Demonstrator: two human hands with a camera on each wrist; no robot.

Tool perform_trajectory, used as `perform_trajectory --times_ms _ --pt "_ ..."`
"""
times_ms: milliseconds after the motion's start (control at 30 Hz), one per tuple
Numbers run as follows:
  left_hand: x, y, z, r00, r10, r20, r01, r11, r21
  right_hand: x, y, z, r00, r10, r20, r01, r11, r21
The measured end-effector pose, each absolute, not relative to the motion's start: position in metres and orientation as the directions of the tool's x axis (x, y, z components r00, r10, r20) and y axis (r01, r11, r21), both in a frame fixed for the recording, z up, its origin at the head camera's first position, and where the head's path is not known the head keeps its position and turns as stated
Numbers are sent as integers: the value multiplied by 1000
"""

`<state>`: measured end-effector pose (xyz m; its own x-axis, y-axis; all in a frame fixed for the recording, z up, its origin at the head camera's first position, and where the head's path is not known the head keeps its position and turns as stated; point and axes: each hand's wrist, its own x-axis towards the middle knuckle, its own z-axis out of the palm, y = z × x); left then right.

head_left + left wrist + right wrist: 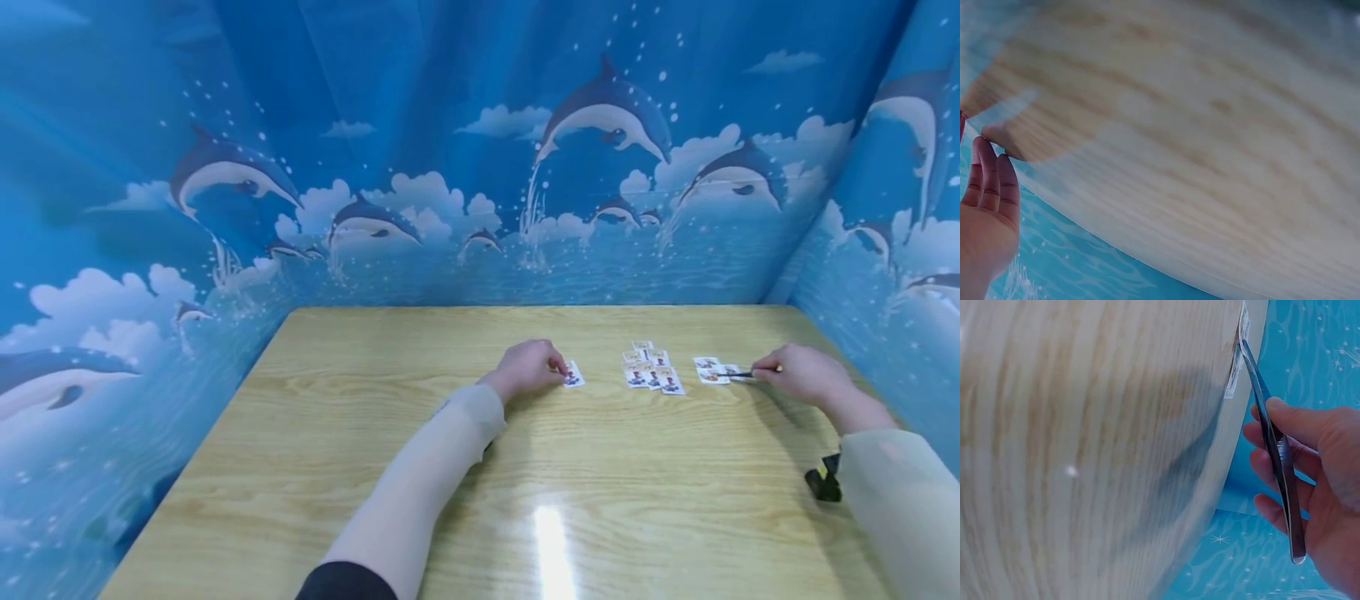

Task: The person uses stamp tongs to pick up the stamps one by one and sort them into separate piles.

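My left hand (527, 367) is at the left edge of a small printed card (573, 375), its fingertips touching the card. In the left wrist view the fingers (989, 178) reach down to the table, extended and slightly bent; what lies under their tips is hidden. My right hand (806, 377) holds metal tweezers (1277, 447) between thumb and fingers. Their tips point left, onto a small group of picture cards (708, 365) at the right. Whether the tips grip a card cannot be told. Between the hands lies a cluster of overlapping cards (637, 377).
A light wood-grain table (360, 433) carries all the cards. Blue dolphin-print curtains (420, 167) stand behind it and along both sides. Near the right sleeve is a small black object (823, 482). A bright reflection shows on the table's near part.
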<state>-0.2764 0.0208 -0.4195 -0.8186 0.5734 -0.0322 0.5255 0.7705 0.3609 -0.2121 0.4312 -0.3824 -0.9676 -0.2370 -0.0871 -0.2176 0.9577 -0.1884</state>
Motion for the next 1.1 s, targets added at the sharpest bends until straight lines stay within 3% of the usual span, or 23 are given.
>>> perform_trajectory --times_ms 467,733,1100 --pt "-276 18 -420 -823 568 -37 516 771 373 -199 428 -371 -985 -165 -52 -148 958 -248" --pt "-277 18 -420 -819 573 -32 521 767 374 -205 383 -363 -954 -296 49 -299 922 -246" --pt "-274 20 -419 -825 564 -33 516 775 366 -221 303 -369 -900 -429 76 -432 855 -287"
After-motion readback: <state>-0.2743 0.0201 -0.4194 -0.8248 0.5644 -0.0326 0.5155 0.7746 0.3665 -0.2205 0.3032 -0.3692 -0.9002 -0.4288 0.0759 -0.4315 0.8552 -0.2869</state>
